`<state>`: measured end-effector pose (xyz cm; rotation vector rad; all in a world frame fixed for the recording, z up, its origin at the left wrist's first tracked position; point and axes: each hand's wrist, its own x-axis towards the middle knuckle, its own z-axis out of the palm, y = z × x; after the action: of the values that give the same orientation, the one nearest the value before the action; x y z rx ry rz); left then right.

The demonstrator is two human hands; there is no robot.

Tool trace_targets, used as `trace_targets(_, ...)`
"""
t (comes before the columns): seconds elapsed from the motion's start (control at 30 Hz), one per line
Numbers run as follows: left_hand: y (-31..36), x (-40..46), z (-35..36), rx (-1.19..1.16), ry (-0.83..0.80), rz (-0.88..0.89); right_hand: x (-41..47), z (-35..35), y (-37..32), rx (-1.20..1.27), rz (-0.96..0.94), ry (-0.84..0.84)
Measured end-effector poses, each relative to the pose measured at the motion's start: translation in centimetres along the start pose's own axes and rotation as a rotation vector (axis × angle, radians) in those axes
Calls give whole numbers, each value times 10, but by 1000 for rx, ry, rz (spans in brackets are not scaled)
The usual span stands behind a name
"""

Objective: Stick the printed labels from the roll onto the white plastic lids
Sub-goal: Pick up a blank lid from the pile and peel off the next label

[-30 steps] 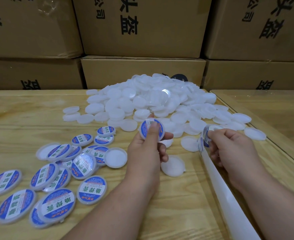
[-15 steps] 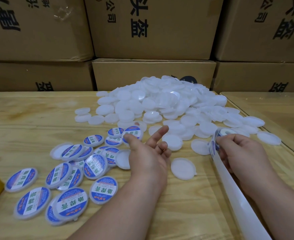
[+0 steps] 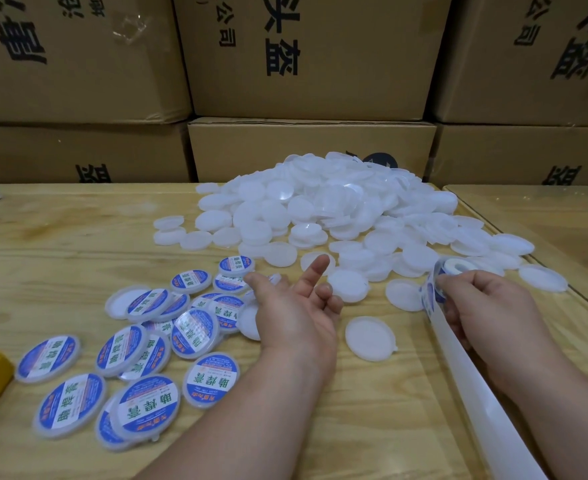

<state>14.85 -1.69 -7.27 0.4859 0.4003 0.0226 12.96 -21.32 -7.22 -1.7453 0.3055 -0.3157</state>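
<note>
Lids with labels (image 3: 213, 379) lie scattered at eight o'clock on the surface (image 3: 60, 237), a far larger bare pile (image 3: 337, 209) waits at twelve, while the left hand (image 3: 296, 313) hovers empty, fingers spread, and the right hand (image 3: 486, 306) grips the label roll (image 3: 434, 289).

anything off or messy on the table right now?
Nothing damaged or spilled. One lid among the labelled lids lies rim up with no label showing. The blank lids sit in a loose heap. The left hand is empty and open; the right hand grips the label roll.
</note>
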Motion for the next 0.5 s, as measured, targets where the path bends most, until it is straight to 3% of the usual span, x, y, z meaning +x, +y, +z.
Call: trace_targets(0.5, -1, 1, -4, -6, -103, -63, -7, 4, -5, -306, -141, 14)
